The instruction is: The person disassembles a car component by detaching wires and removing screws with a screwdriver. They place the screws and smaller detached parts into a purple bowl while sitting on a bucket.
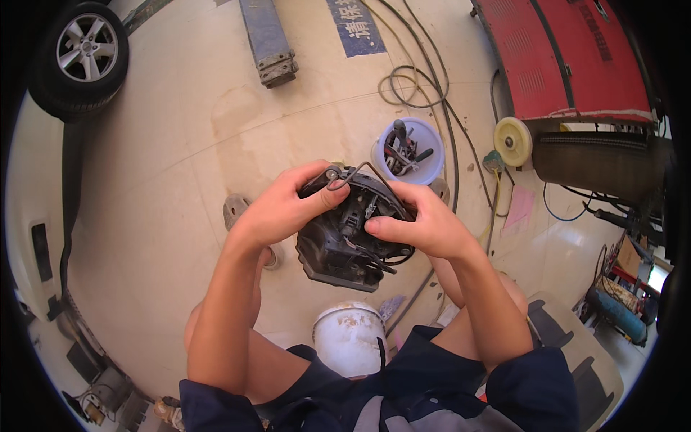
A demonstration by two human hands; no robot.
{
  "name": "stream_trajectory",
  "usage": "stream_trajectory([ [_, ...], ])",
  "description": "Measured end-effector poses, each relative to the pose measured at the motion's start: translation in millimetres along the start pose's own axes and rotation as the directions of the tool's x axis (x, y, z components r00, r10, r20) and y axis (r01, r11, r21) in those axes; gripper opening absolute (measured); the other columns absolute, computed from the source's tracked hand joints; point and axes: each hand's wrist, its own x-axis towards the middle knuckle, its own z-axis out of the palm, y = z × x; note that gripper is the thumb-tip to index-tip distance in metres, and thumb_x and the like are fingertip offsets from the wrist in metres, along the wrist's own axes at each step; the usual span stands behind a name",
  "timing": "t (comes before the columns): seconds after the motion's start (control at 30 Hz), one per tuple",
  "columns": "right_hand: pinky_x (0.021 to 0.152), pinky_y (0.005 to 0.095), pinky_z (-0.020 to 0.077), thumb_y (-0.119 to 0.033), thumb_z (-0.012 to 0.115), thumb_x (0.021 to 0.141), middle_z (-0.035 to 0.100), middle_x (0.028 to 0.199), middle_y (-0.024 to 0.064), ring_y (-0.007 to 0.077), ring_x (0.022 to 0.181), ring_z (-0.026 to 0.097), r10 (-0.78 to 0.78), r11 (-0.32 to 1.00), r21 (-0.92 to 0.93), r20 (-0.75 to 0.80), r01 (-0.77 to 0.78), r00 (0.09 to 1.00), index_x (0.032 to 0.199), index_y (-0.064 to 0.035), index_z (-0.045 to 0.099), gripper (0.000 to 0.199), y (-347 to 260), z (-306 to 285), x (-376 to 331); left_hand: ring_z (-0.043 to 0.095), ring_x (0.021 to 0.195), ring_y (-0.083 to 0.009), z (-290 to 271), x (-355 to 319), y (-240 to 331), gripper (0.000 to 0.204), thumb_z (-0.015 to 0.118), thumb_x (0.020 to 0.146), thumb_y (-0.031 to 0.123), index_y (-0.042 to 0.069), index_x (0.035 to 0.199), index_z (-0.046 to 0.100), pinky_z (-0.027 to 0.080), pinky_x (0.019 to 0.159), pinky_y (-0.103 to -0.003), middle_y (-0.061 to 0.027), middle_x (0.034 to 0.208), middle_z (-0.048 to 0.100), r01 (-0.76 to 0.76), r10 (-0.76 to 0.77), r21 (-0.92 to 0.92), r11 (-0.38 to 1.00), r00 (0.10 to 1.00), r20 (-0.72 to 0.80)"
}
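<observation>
"How did the left hand point(291, 198) hold on?"
"Thumb and fingers pinched the black housing point(322, 252), beside its bent rod point(368, 164), above the floor point(165, 237)."
"How would it have handled?"
"Probably stiff, fairly light, smooth plastic, boxy, with a fragile connector point(352, 222); its outer edge seemed the surest hold."
"And the right hand point(428, 222)?"
"Thumb pressed the right side; the hidden fingers perhaps curled behind."

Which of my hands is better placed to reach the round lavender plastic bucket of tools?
Probably your right hand: it is nearer the bucket than your left hand; both hold the black plastic assembly.
</observation>
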Motion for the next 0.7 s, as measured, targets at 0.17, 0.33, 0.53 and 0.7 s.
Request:
stream_trajectory([
  [0.17,0.072,0.0243,0.0525,-0.023,0.082,0.086,0.071,0.094,0.0020,0.0074,0.083,0.063,-0.046,0.988,0.133,-0.198,0.074,0.979,0.112,0.0033,0.069,0.039,20.0,9.0,-2.6,0.064,0.094,-0.0338,36.2,-11.8,10.9,0.050,0.082,0.085,0.042,-0.001,0.104,0.065,0.053,0.082,-0.039,-0.0160,0.095,0.067,-0.006,0.425,0.637,0.771,0.750,-0.507],
  [0.33,0.070,0.0279,0.0531,-0.023,0.082,0.083,0.072,0.089,0.0060,0.0083,0.080,0.064,-0.247,0.964,-0.193,-0.374,0.186,0.894,0.108,0.0028,0.069,0.038,28.5,13.5,-2.2,0.064,0.087,-0.0363,63.6,-30.5,14.9,0.053,0.087,0.079,0.041,0.000,0.089,0.055,0.050,0.073,-0.046,-0.0166,0.089,0.063,0.072,0.206,0.687,0.723,0.927,-0.314],
  [0.53,0.083,0.0268,0.0545,-0.014,0.082,0.084,0.073,0.105,0.0058,0.0095,0.092,0.066,-0.173,0.951,-0.303,-0.355,0.062,0.919,0.127,0.0051,0.064,0.050,19.3,1.5,-7.4,0.057,0.067,-0.0234,60.7,-23.5,7.1,0.031,0.081,0.083,0.015,-0.001,0.091,0.055,0.046,0.062,-0.037,-0.0133,0.077,0.060,-0.002,0.139,0.599,0.801,0.973,-0.182],
  [0.7,0.081,0.0283,0.0556,-0.017,0.080,0.084,0.074,0.101,0.0095,0.0114,0.090,0.069,-0.223,0.920,-0.388,-0.394,0.059,0.892,0.126,0.0053,0.061,0.051,20.1,5.4,-6.6,0.065,0.077,-0.0442,60.7,-25.0,9.7,0.018,0.069,0.091,0.010,-0.002,0.095,0.057,0.051,0.070,-0.048,-0.0230,0.080,0.066,0.021,0.113,0.419,0.908,0.949,-0.293],
])
